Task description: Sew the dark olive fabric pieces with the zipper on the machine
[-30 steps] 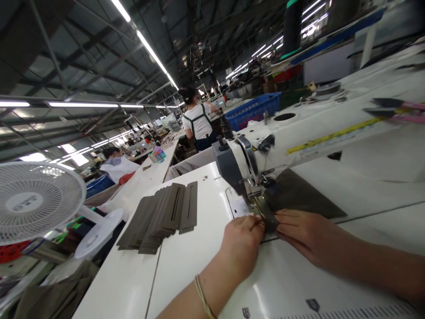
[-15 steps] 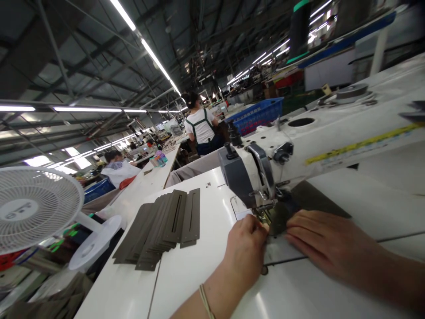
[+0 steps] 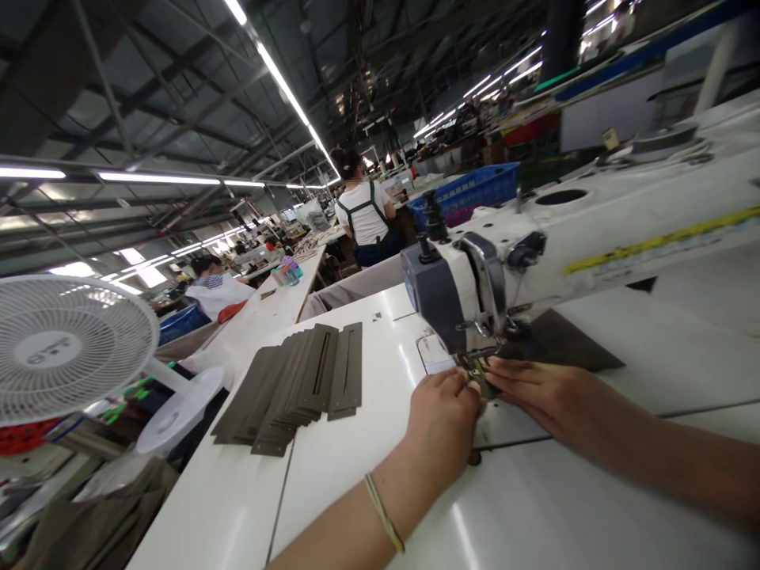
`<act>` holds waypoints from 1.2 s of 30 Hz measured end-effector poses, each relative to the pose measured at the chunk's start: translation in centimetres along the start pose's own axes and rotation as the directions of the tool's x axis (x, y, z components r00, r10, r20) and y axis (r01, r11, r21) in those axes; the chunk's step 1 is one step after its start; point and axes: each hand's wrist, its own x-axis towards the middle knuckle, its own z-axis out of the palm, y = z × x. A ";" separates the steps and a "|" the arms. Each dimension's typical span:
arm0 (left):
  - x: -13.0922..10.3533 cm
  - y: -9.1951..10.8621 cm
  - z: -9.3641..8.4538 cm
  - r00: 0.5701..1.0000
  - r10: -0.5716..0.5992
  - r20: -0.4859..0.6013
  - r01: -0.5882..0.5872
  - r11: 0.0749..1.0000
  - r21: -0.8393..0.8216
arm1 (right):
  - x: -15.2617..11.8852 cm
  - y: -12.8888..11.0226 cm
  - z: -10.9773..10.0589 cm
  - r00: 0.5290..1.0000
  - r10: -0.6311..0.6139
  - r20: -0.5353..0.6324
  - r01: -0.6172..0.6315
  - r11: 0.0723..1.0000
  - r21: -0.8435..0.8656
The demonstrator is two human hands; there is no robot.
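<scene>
Under machine head [image 3: 457, 297], both hands [image 3: 442, 419] [image 3: 543, 392] pinch fabric piece [image 3: 484, 385].

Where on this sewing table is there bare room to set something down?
Bare table lies between the stack of grey strips and the left hand, and along the near edge. It is crowded under the machine head, where the right hand also works.

We see a white sewing table [image 3: 356, 491] with a white sewing machine [image 3: 594, 229] standing on it. To the left lies a fanned stack of dark grey slotted fabric strips [image 3: 294, 388]. A dark fabric piece [image 3: 570, 348] lies flat under the machine's arm.
</scene>
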 end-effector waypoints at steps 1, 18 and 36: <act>0.1 -0.1 0.1 1.000 -0.001 0.003 0.001 1.000 0.006 | 0.1 0.1 0.0 1.000 -0.001 0.006 0.001 1.000 -0.001; 0.6 -0.7 0.6 0.999 -0.027 0.039 0.028 0.999 -0.021 | 0.5 0.9 0.6 1.000 -0.017 -0.007 0.017 1.000 0.025; 0.7 -0.9 0.3 0.999 -0.019 0.048 0.021 0.999 -0.043 | 0.4 1.2 0.8 1.000 0.002 -0.010 -0.001 0.999 0.040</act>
